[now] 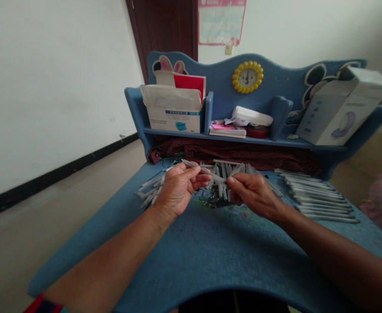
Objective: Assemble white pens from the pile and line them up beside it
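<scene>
Above the blue desk, a slim, whitish see-through pen barrel (215,176) spans the gap between my hands. My left hand (179,184) is closed on its left part with thumb and fingers, and the pointed end sticks out past the thumb. At the other end, my right hand (251,191) pinches it between thumb and forefinger. Behind the hands lies a pile of clear pen parts (225,168), with dark small pieces (215,198) below it. Left of my left hand is another heap of pale pen tubes (150,189).
A row of pens (321,198) lies at the right of the blue desk (191,256). Checked cloth (230,152) is bunched under the shelf. On the shelf stand a mask box (174,117), a white carton (334,111), papers (226,131) and a yellow clock (247,77).
</scene>
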A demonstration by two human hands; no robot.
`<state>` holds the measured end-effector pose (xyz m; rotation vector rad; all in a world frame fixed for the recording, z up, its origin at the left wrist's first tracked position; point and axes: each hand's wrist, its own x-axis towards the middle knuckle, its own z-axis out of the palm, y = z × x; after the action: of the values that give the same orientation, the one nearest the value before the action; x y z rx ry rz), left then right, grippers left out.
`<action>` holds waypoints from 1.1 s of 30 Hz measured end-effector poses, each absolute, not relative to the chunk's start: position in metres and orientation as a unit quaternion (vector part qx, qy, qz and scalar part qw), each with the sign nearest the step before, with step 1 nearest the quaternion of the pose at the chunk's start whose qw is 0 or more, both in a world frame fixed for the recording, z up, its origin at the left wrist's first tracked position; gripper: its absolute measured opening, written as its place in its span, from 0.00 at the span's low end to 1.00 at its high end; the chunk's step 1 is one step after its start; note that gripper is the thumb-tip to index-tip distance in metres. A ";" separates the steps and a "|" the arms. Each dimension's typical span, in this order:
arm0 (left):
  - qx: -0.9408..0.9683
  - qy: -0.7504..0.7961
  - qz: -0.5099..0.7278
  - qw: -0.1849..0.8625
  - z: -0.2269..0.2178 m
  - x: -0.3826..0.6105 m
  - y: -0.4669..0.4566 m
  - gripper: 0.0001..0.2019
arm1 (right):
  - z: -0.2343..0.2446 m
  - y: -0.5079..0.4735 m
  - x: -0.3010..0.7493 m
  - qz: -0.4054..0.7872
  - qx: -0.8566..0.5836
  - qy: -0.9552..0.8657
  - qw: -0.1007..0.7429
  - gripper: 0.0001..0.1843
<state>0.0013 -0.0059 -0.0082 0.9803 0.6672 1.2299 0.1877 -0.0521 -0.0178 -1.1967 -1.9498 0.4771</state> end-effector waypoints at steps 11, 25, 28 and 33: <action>0.442 0.295 0.543 0.651 -0.009 0.001 -0.006 0.05 | -0.019 -0.052 0.186 0.162 -0.477 -0.772 0.388 0.21; 0.457 0.296 0.549 0.634 -0.009 0.001 -0.004 0.05 | -0.020 -0.050 0.187 0.189 -0.485 -0.769 0.370 0.19; 0.458 0.293 0.553 0.631 -0.009 0.001 -0.004 0.05 | -0.021 -0.049 0.187 0.175 -0.497 -0.755 0.391 0.11; 0.465 0.291 0.548 0.631 -0.009 0.002 -0.004 0.06 | -0.020 -0.050 0.186 0.190 -0.496 -0.757 0.381 0.16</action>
<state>0.0015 -0.0042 -0.0089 1.0650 0.6658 1.2542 0.1861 -0.0495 -0.0201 -1.2653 -1.9319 0.4846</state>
